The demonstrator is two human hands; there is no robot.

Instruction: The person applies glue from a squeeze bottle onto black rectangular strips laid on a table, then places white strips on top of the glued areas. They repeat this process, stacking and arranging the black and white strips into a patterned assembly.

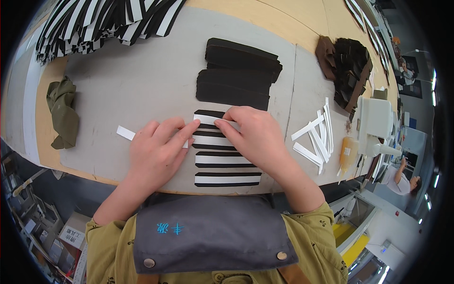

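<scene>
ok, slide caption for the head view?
Left hand and right hand at a white strip on a black strip, beside three similar pairs.

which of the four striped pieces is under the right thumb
The top piece, nearest the plain black stacks; the right hand has its thumb there, not on the lower three.

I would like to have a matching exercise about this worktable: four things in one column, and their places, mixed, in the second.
Things
1. olive cloth
2. plain black pieces
3. pile of white strips
4. farthest black piece with a white band

Places
A. to the right of the right hand
B. to the left of the left hand
C. touched by fingers of both hands
D. in the middle, farther away than both hands

Right pairs: 1-B, 2-D, 3-A, 4-C
</scene>
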